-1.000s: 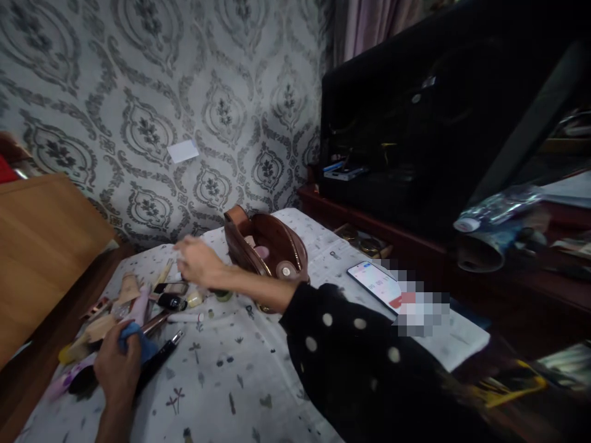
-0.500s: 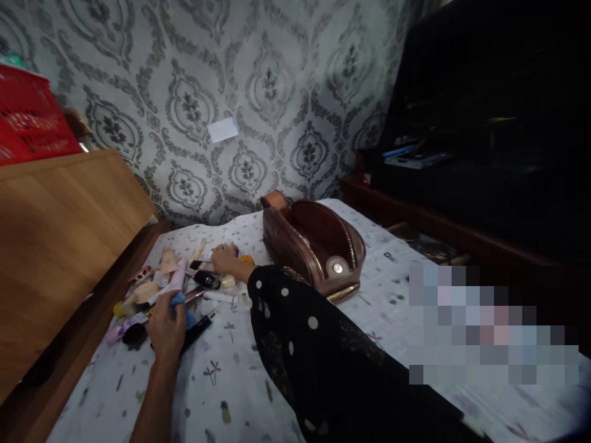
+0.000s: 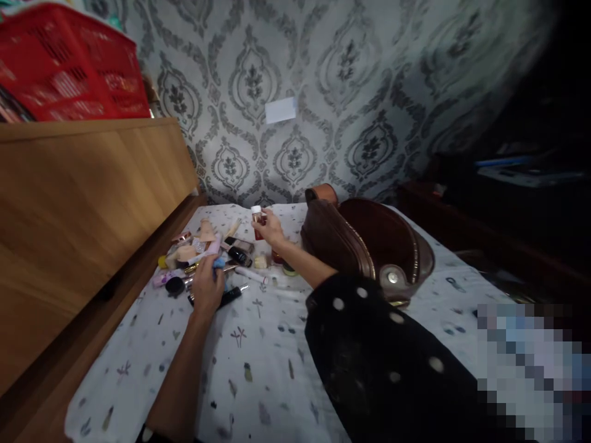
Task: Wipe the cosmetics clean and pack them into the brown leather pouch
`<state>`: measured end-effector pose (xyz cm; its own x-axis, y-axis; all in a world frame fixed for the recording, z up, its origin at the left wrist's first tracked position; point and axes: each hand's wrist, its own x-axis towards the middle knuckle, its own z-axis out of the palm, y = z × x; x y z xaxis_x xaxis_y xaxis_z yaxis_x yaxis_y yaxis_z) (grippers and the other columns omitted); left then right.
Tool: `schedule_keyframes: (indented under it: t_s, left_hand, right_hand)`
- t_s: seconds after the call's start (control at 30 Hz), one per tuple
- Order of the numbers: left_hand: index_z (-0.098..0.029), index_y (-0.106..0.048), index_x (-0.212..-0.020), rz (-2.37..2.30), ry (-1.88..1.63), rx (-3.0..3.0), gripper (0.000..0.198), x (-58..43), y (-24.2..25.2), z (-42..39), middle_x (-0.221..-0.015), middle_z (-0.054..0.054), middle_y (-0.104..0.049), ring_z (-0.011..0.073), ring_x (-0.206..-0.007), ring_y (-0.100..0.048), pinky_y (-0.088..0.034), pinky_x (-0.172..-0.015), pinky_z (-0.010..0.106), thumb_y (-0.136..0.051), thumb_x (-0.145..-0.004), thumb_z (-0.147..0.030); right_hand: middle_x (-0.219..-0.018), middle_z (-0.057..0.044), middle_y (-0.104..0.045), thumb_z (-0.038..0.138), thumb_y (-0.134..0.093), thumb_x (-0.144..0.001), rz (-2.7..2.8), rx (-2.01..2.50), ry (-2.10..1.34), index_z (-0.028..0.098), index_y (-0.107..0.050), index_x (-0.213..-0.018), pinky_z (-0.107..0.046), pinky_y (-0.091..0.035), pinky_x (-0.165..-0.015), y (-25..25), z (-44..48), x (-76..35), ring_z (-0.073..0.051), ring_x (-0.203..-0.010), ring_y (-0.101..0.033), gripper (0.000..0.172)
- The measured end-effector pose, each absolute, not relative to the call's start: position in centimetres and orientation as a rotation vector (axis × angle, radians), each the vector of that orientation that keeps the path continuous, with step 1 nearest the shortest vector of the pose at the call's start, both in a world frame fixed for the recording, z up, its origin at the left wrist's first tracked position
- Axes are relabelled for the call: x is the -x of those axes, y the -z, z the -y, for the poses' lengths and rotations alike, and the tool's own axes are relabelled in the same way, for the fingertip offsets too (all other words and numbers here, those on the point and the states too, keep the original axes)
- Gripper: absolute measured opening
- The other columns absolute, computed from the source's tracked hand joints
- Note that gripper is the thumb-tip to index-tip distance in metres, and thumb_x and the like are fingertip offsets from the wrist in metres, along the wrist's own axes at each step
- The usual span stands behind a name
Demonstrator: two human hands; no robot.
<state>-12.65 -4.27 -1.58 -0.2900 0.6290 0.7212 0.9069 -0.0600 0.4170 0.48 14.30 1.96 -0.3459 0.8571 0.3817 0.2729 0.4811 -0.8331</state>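
A: Where's the small white-capped bottle (image 3: pixel 257 231)?

B: Just above the middle of the frame, upright. I can't tell if its base touches the printed sheet (image 3: pixel 272 369).

A: How is it gripped?

B: The right hand (image 3: pixel 269 227) has its fingers wrapped round it from the frame's right side, with the cap showing above them.

A: Which step would you call this?

B: Handling the bottle, I'd judge, with the grip made. A next move would call for a firm hold and room past the cosmetics (image 3: pixel 239 255) just left of it.

A: And the left hand (image 3: pixel 206 286)?

B: Left of centre, fingers curled on what looks like a blue cloth (image 3: pixel 218 263), at the cosmetics' near edge.

A: Farther out?

B: A brown bag (image 3: pixel 321 237), unzipped, right of centre; a red basket (image 3: pixel 104 67) at upper left.
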Motion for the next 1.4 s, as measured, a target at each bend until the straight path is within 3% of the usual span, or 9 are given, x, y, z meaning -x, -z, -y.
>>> schedule_keyframes:
  t_s: [0.07,0.2,0.27,0.37,0.57,0.83,1.07,1.23,1.4]
  left_hand:
    - [-0.016,-0.059,-0.109,1.915,1.402,1.617,0.029,12.1,1.2,4.4,-0.104,0.01,-0.067,0.0245,-0.098,-0.062,-0.048,-0.089,0.037,-0.045,-0.084,-0.019]
    - [-0.018,-0.057,-0.114,1.912,1.696,1.564,0.029,10.2,0.6,4.7,-0.106,0.007,-0.066,0.0222,-0.097,-0.062,-0.049,-0.088,0.035,-0.05,-0.086,-0.023]
    - [-0.019,-0.058,-0.114,1.873,1.813,1.613,0.027,8.8,0.5,4.9,-0.108,0.007,-0.065,0.0218,-0.102,-0.061,-0.047,-0.092,0.035,-0.051,-0.088,-0.023]
    - [-0.019,-0.061,-0.113,1.769,1.88,1.758,0.024,6.1,0.8,5.2,-0.111,0.008,-0.063,0.0212,-0.106,-0.059,-0.046,-0.096,0.035,-0.052,-0.091,-0.022]
    - [-0.019,-0.065,-0.111,1.509,1.56,2.202,0.027,2.0,2.3,6.2,-0.107,0.008,-0.061,0.0212,-0.104,-0.057,-0.048,-0.094,0.037,-0.044,-0.093,-0.014]
    - [-0.018,-0.067,-0.088,1.261,1.155,2.544,0.019,1.3,2.0,7.9,-0.089,0.008,-0.064,0.022,-0.09,-0.056,-0.05,-0.081,0.035,-0.051,-0.079,-0.012]
    - [-0.018,-0.063,-0.086,1.388,1.452,2.493,0.014,1.9,1.5,7.6,-0.082,0.005,-0.066,0.0171,-0.076,-0.061,-0.049,-0.074,0.029,-0.049,-0.084,-0.016]
    - [-0.019,-0.059,-0.102,1.669,1.731,2.118,0.016,2.7,1.2,7.0,-0.095,0.005,-0.067,0.0183,-0.089,-0.063,-0.048,-0.083,0.03,-0.047,-0.093,-0.024]
    - [-0.02,-0.058,-0.102,1.688,1.713,2.142,0.013,2.5,1.6,6.5,-0.099,0.005,-0.065,0.0197,-0.095,-0.061,-0.047,-0.087,0.032,-0.048,-0.095,-0.025]
  right_hand:
    - [-0.101,-0.005,-0.067,0.026,-0.051,-0.091,1.768,0.864,-1.061,0.024,-0.048,-0.123,-0.037,-0.057,-0.077,-1.7,-12.2,-1.9,-0.02,-0.089,-0.066,0.032]
    - [-0.101,-0.007,-0.072,0.037,-0.058,-0.09,1.596,0.737,-1.417,0.022,-0.058,-0.11,-0.037,-0.059,-0.077,0.9,-6.1,-6.4,-0.02,-0.089,-0.069,0.025]
    - [-0.103,-0.006,-0.073,0.035,-0.075,-0.079,1.217,0.58,-1.857,0.021,-0.065,-0.103,-0.034,-0.058,-0.082,2.4,-3.1,-8.7,-0.02,-0.091,-0.07,0.03]
    - [-0.099,-0.004,-0.075,0.031,-0.084,-0.07,0.883,0.556,-2.092,0.02,-0.071,-0.098,-0.028,-0.057,-0.082,3.6,0.0,-10.9,-0.017,-0.087,-0.07,0.033]
    - [-0.096,-0.002,-0.075,0.035,-0.083,-0.072,0.891,0.527,-2.001,0.021,-0.074,-0.094,-0.027,-0.055,-0.083,4.0,1.2,-11.6,-0.017,-0.088,-0.068,0.028]
    - [-0.084,0.001,-0.075,0.031,-0.08,-0.073,0.86,0.586,-1.916,0.021,-0.074,-0.083,-0.025,-0.055,-0.074,4.6,0.4,-12.1,-0.015,-0.079,-0.067,0.015]
    - [-0.08,0.0,-0.075,0.03,-0.071,-0.081,0.802,0.666,-2.007,0.02,-0.071,-0.088,-0.026,-0.056,-0.061,4.2,0.2,-12.3,-0.015,-0.068,-0.067,0.012]
    - [-0.078,-0.003,-0.074,0.035,-0.066,-0.088,0.669,0.645,-2.158,0.019,-0.068,-0.086,-0.029,-0.058,-0.06,3.9,0.2,-12.4,-0.018,-0.069,-0.069,0.016]
    - [-0.075,-0.001,-0.072,0.028,-0.077,-0.08,0.727,0.578,-2.106,0.018,-0.069,-0.084,-0.026,-0.056,-0.062,3.9,0.9,-12.1,-0.014,-0.064,-0.065,0.013]
